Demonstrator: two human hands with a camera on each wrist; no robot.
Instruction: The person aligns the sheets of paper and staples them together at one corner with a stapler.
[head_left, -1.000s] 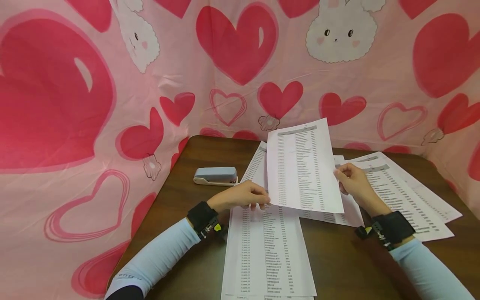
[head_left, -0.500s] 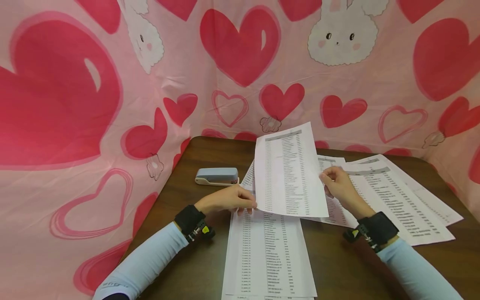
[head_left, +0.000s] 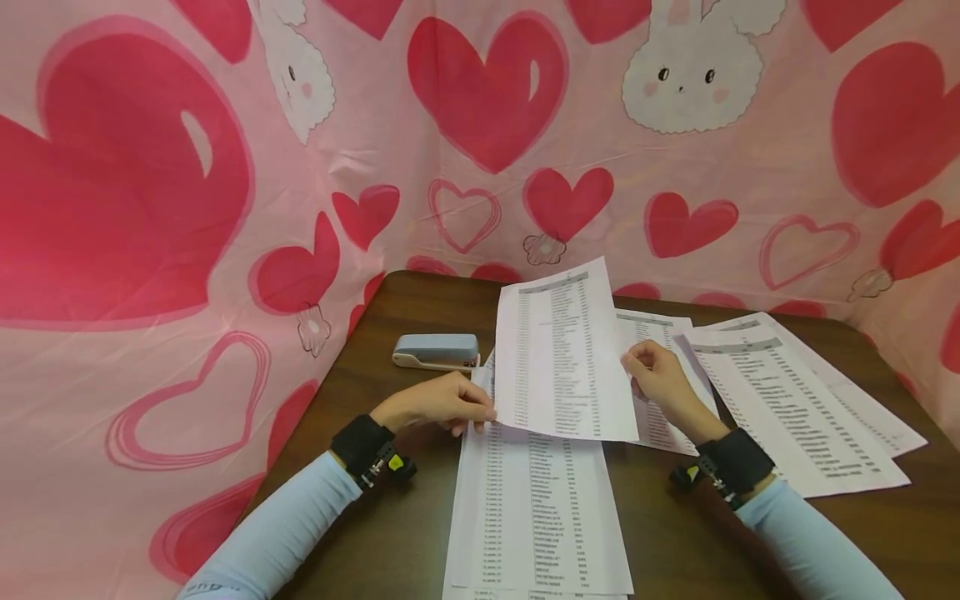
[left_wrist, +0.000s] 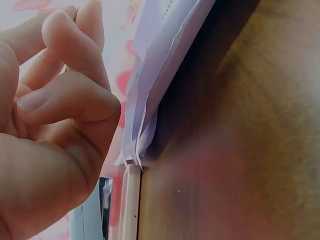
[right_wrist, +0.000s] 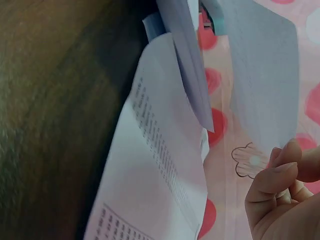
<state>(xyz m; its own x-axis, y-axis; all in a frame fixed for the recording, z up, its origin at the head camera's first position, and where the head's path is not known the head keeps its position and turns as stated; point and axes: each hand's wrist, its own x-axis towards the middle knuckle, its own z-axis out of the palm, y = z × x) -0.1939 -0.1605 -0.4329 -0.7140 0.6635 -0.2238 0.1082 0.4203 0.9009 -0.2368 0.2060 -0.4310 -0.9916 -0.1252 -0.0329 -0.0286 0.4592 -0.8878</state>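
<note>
A printed sheet of paper (head_left: 562,358) is held up, tilted, above the table. My left hand (head_left: 438,402) pinches its lower left corner. At the sheet's right edge my right hand (head_left: 663,379) grips it between thumb and fingers; the right wrist view shows this pinch on the raised sheet (right_wrist: 265,75) too. Below lies a long printed sheet (head_left: 536,517), overlapping another at the front edge of view. Behind the right hand, another printed sheet (head_left: 663,325) is partly hidden by the raised one.
A blue and white stapler (head_left: 437,351) stands on the brown table (head_left: 360,400), left of the papers. Several printed sheets (head_left: 802,408) lie fanned at the right. A pink heart-patterned cloth (head_left: 480,83) hangs behind the table.
Both hands have moved left and a little toward me, carrying the raised sheet with them. It now hangs more over the long sheet. The stapler stays in place.
</note>
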